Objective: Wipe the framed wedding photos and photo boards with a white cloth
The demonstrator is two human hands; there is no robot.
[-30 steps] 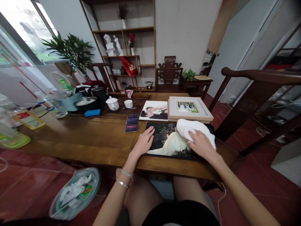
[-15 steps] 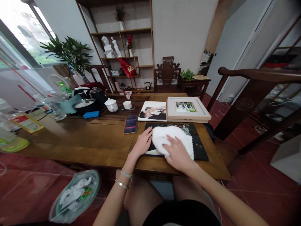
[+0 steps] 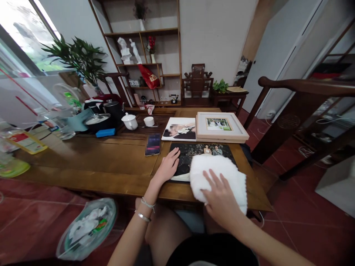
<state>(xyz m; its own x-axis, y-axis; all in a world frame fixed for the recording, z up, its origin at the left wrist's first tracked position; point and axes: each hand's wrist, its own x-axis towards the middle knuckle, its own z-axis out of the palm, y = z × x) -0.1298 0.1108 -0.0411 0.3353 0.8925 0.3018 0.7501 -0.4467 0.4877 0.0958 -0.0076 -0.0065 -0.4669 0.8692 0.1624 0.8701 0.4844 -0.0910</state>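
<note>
A dark photo panel (image 3: 185,168) showing a couple lies flat near the table's front edge. My left hand (image 3: 168,167) rests open on the panel's left side, fingers stretched out. A fluffy white cloth (image 3: 203,168) covers much of the panel's right and lower part, and its near right corner reaches past the table edge. My right hand (image 3: 220,197) has hold of the cloth from above with its fingers spread over it. The thumb tip is hard to make out. The two figures in the picture show above the cloth.
Behind the panel are a white photo print (image 3: 179,129) and light wooden frames (image 3: 222,137). A phone (image 3: 152,144) lies to the left, with a white lidded bowl (image 3: 129,121) and blue sponge (image 3: 105,132) farther off. A lined bin (image 3: 87,229) stands on the floor; a chair (image 3: 274,122) is at right.
My right hand has moved the white cloth right and towards me, uncovering the couple and more of the panel's middle. My left hand stays at the panel's left side.
</note>
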